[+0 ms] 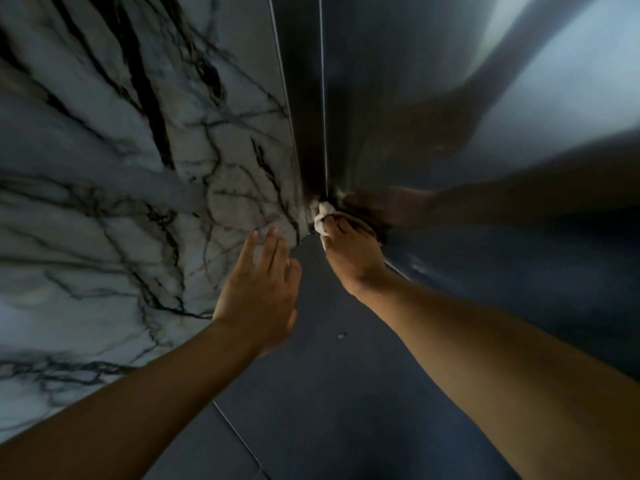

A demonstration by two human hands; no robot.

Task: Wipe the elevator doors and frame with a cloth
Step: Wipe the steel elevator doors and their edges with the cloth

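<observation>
- Marble wall (114,174), white with dark veins, fills the left side and runs down to the floor.
- Elevator door (502,98), brushed metal, fills the right side; its sheen carries a dim reflection of an arm and hand.
- Dark floor (311,393) spreads below, crossed by a thin pale seam, with a small light speck lying on it.
- Elevator frame (304,98), a narrow dark metal strip with bright edges, stands between wall and door.
- Right hand (353,258) reaches to the foot of the frame, fingers clamped around the cloth.
- Left hand (263,289) is spread flat with fingers apart, holding nothing, close to the marble just beside the frame; whether it touches is unclear.
- White cloth (322,216), bunched, is pressed into the bottom corner where frame, door and floor meet.
</observation>
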